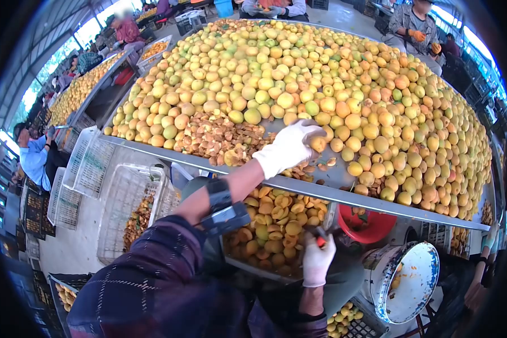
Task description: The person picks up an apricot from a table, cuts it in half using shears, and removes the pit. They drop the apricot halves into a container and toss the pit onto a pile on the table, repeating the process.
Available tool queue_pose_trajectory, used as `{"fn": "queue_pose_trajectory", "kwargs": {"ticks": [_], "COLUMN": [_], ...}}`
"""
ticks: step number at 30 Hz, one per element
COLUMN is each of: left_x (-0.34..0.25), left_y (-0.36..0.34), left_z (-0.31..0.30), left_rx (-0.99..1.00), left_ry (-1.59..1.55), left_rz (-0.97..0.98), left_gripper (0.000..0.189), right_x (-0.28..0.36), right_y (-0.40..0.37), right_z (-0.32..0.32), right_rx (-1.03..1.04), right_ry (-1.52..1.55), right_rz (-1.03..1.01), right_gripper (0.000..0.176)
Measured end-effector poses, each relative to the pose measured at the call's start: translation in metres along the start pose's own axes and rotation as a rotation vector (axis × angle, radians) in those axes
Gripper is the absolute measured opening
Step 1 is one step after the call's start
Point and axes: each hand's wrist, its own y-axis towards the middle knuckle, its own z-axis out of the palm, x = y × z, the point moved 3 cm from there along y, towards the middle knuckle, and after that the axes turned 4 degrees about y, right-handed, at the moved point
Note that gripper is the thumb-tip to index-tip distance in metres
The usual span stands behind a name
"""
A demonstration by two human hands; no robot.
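Note:
My left hand (pixel 290 147), in a white glove, reaches over the front of the metal table (pixel 343 194). Its fingers curl round an apricot (pixel 319 143) at the edge of a large heap of whole apricots (pixel 287 62). Beside that wrist lies a pile of brown apricot pits (pixel 222 135). Lower down, my right hand (pixel 318 262), also gloved, is closed on a small knife with a red handle (pixel 321 241); its blade is hard to make out. Just left of this hand, a crate of halved apricots (pixel 284 231) sits below the table edge.
Right of the crate are a red basin (pixel 366 224) and a paint-stained white bucket (pixel 414 281). White plastic baskets (pixel 127 197) stand on the floor at left, one holding pits. Other people sit around the tables, one with orange gloves (pixel 417 35) at the far right.

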Motion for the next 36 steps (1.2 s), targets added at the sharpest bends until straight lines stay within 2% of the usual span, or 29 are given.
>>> {"fn": "queue_pose_trajectory", "kwargs": {"ticks": [2,3,4,6,7,8,9,11,13,14,15,16,17,18,19,20,21,23,25,26,27,28,29,30,31,33,35,36], "left_x": [-0.025,-0.034,-0.041,-0.055,-0.076,-0.078,-0.076,-0.078,-0.089,-0.091,-0.091,-0.091,-0.092,-0.096,-0.098,-0.100,-0.102,-0.103,-0.098,-0.098,-0.096,-0.093,-0.090,-0.086,-0.086,-0.085,-0.087,-0.089], "left_y": [-0.032,-0.047,-0.063,-0.091,-0.106,-0.116,-0.125,-0.142,-0.152,-0.155,-0.157,-0.160,-0.163,-0.167,-0.169,-0.170,-0.172,-0.175,-0.185,-0.186,-0.187,-0.188,-0.188,-0.189,-0.188,-0.192,-0.195,-0.196], "left_z": [-0.019,-0.024,-0.027,-0.032,-0.047,-0.044,-0.038,-0.030,-0.040,-0.043,-0.046,-0.046,-0.047,-0.052,-0.053,-0.053,-0.053,-0.051,-0.037,-0.034,-0.030,-0.024,-0.020,-0.014,-0.011,-0.004,0.000,0.002], "left_rx": [0.122,0.214,0.216,0.246,0.312,0.303,0.292,0.297,0.204,0.209,0.206,0.245,0.287,0.318,0.319,0.366,0.411,0.392,0.265,0.209,0.200,0.147,0.096,0.079,0.079,0.059,0.099,0.139], "left_ry": [-0.334,-0.540,-0.549,-0.882,-0.881,-0.886,-0.890,-1.025,-0.565,-0.527,-0.535,-0.709,-0.881,-0.918,-0.923,-0.945,-0.967,-0.896,-1.482,-1.641,-1.641,-1.782,-1.923,-1.937,-1.938,-1.973,-2.008,-2.041], "left_rz": [-0.068,-0.101,-0.104,-0.108,-0.279,-0.193,-0.105,-0.153,0.085,0.091,0.094,0.038,-0.022,-0.101,-0.101,-0.079,-0.059,0.015,-0.304,-0.347,-0.347,-0.367,-0.386,-0.525,-0.525,-0.755,-0.737,-0.717], "left_gripper": [0.054,0.056,0.056,0.058,0.059,0.059,0.059,0.057,0.059,0.058,0.058,0.057,0.056,0.052,0.052,0.050,0.049,0.047,0.046,0.044,0.044,0.043,0.041,0.040,0.040,0.040,0.042,0.044], "right_x": [0.005,0.020,0.028,0.045,0.057,0.067,0.074,0.089,0.095,0.091,0.087,0.082,0.079,0.075,0.073,0.075,0.080,0.086,0.082,0.087,0.093,0.092,0.091,0.093,0.095,0.091,0.082,0.079], "right_y": [-0.001,-0.006,-0.009,-0.018,-0.023,-0.029,-0.035,-0.047,-0.055,-0.056,-0.057,-0.056,-0.057,-0.058,-0.062,-0.064,-0.068,-0.072,-0.070,-0.073,-0.076,-0.078,-0.082,-0.088,-0.093,-0.099,-0.099,-0.102], "right_z": [-0.004,0.002,0.003,0.012,0.017,0.024,0.029,0.042,0.047,0.048,0.049,0.052,0.048,0.045,0.046,0.049,0.053,0.057,0.046,0.042,0.038,0.033,0.035,0.037,0.039,0.039,0.042,0.044], "right_rx": [-0.048,-0.032,-0.038,-0.033,-0.021,0.028,0.021,0.150,0.202,0.257,0.314,0.218,0.214,0.330,0.446,0.439,0.440,0.274,0.443,0.347,0.251,0.160,0.162,0.119,0.075,0.047,0.054,0.033], "right_ry": [0.124,0.209,0.212,0.223,0.228,0.259,0.254,0.288,0.213,0.296,0.377,0.424,0.417,0.561,0.705,0.692,0.689,0.637,0.602,0.510,0.414,0.319,0.317,0.207,0.098,-0.023,-0.433,-0.541], "right_rz": [0.011,0.079,0.091,0.089,0.073,0.022,0.017,0.002,0.000,0.016,0.031,0.034,0.034,0.178,0.324,0.369,0.374,0.406,0.241,0.178,0.116,0.092,0.096,0.017,-0.064,-0.003,-0.365,-0.353], "right_gripper": [0.006,0.008,0.009,0.013,0.015,0.024,0.024,0.033,0.033,0.033,0.033,0.035,0.035,0.038,0.041,0.048,0.048,0.048,0.050,0.051,0.052,0.046,0.046,0.042,0.038,0.029,0.025,0.022]}}
